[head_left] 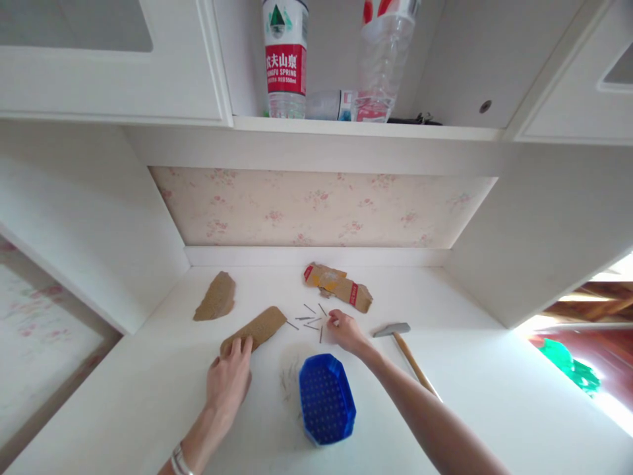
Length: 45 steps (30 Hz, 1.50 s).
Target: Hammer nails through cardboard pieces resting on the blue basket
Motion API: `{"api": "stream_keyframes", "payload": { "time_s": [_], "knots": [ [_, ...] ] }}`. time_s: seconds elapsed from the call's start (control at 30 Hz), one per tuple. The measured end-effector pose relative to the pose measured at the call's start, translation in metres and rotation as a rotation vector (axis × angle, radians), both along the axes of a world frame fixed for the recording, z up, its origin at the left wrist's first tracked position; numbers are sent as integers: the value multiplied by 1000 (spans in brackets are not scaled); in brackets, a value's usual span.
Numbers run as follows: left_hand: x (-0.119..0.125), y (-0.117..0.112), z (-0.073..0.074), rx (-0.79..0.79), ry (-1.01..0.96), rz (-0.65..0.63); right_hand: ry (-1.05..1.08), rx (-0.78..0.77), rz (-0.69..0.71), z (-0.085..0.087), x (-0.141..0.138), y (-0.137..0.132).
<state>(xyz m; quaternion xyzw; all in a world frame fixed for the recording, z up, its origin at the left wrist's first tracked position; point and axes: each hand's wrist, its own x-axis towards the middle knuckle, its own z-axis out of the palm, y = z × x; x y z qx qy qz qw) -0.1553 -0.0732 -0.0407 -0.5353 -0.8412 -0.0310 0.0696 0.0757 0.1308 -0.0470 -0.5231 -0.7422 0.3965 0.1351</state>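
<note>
My left hand (230,373) has its fingers curled over the near end of a brown cardboard piece (264,326) lying on the white table. My right hand (345,330) is closed, thumb and finger together, right beside several thin grey nails (311,320) scattered on the tabletop. Whatever those fingertips may hold is too small to make out. Between my forearms stands a blue plastic basket (327,399) with a perforated bottom. A hammer (409,355) with a wooden handle and a grey head lies right of my right hand, partly behind my forearm.
Another torn cardboard piece (216,297) lies at the back left. A cardboard strip with red and yellow print (339,285) is near the back wall. Overhead, a shelf (368,128) holds plastic bottles (285,66). White side panels (544,224) flank the table.
</note>
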Motion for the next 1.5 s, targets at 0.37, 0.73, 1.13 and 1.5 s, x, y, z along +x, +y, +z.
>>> {"api": "stream_keyframes", "payload": {
  "time_s": [0.37,0.73,1.13,1.5],
  "knots": [
    [19,-98,43,595,-1495,473,-241,264,113,-1,-38,15],
    [57,-90,70,395,-1822,384,127,181,-169,9,8,-6],
    [43,-73,82,350,-667,-500,715,-136,-513,20,104,-131],
    [71,-65,38,323,-106,-783,863,-173,-583,33,106,-169]
  ]
}}
